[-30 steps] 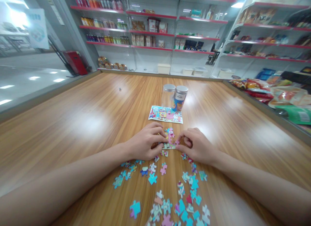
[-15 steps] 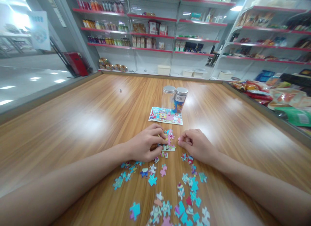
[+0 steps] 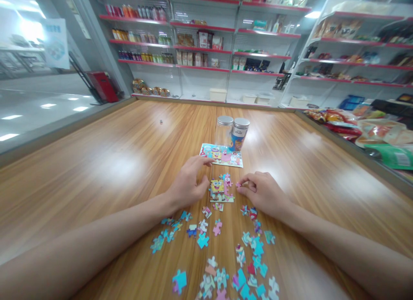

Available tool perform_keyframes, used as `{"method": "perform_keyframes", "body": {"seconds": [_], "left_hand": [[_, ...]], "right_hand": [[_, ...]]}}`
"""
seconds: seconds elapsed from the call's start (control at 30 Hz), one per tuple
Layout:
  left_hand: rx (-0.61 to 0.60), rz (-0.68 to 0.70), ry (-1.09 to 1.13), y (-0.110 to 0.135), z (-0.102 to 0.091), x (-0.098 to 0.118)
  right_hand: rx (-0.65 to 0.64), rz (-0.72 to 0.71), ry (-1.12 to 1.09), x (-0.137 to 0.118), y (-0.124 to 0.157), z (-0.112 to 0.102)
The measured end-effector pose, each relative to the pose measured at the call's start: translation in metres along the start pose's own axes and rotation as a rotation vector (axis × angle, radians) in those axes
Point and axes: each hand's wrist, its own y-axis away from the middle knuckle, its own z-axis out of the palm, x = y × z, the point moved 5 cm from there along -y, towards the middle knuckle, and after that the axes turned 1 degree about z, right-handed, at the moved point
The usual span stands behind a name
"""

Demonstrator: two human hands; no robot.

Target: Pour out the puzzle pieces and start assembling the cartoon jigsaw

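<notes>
A small joined patch of jigsaw pieces (image 3: pixel 221 189) lies on the wooden table (image 3: pixel 106 162) between my hands. My left hand (image 3: pixel 189 184) hovers just left of the patch, fingers stretched out and apart, holding nothing. My right hand (image 3: pixel 263 192) rests on the table right of the patch and pinches a small pink jigsaw piece (image 3: pixel 238 185) between thumb and fingers. Several loose jigsaw pieces (image 3: pixel 226 252) are scattered nearer to me. A printed picture sheet (image 3: pixel 221 155) lies beyond the patch.
Two lidded jars, one clear (image 3: pixel 223 130) and one blue-labelled (image 3: pixel 239 133), stand behind the sheet. Snack packets (image 3: pixel 364 128) pile along the table's right edge. Red-edged shop shelves (image 3: pixel 200 46) line the back wall. A tiny object (image 3: pixel 161 122) lies far left.
My left hand has lifted off the joined patch and opened, uncovering it. My right hand has drawn slightly right, away from the patch, still pinching the pink piece.
</notes>
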Motion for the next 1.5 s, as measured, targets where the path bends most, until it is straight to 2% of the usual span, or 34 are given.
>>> {"method": "perform_keyframes", "body": {"seconds": [0.03,0.1,0.17,0.3,0.4,0.47,0.53,0.73,0.87,1.1,1.5], "left_hand": [[0.034,-0.055,-0.016,-0.001,-0.003,-0.004],[0.034,-0.07,-0.034,-0.002,-0.005,-0.007],[0.001,0.016,-0.03,-0.003,-0.004,-0.003],[-0.125,0.278,0.009,0.002,0.005,0.011],[-0.23,0.408,0.006,0.007,0.012,0.019],[-0.279,0.446,-0.005,0.008,0.014,0.022],[-0.302,0.462,-0.006,0.007,0.014,0.023],[-0.337,0.469,0.017,0.006,0.014,0.025],[-0.362,0.472,0.025,0.006,0.016,0.025],[-0.4,0.47,0.026,0.007,0.018,0.025],[-0.426,0.464,0.038,0.008,0.019,0.025]], "right_hand": [[-0.005,0.005,-0.004,0.0,0.0,0.0],[-0.018,0.015,-0.021,0.002,-0.001,0.001],[-0.034,0.032,-0.055,0.005,-0.001,0.004],[-0.021,0.038,-0.133,0.01,-0.001,0.007],[0.052,-0.033,-0.14,0.007,-0.001,0.003],[0.098,-0.1,-0.15,0.002,0.0,-0.001],[0.124,-0.134,-0.171,-0.002,0.001,-0.003],[0.163,-0.095,-0.274,-0.002,0.004,-0.003],[0.193,-0.118,-0.355,-0.002,0.005,-0.005],[0.143,-0.078,-0.356,-0.004,0.005,-0.003],[0.108,-0.088,-0.338,-0.005,0.003,0.002]]}}
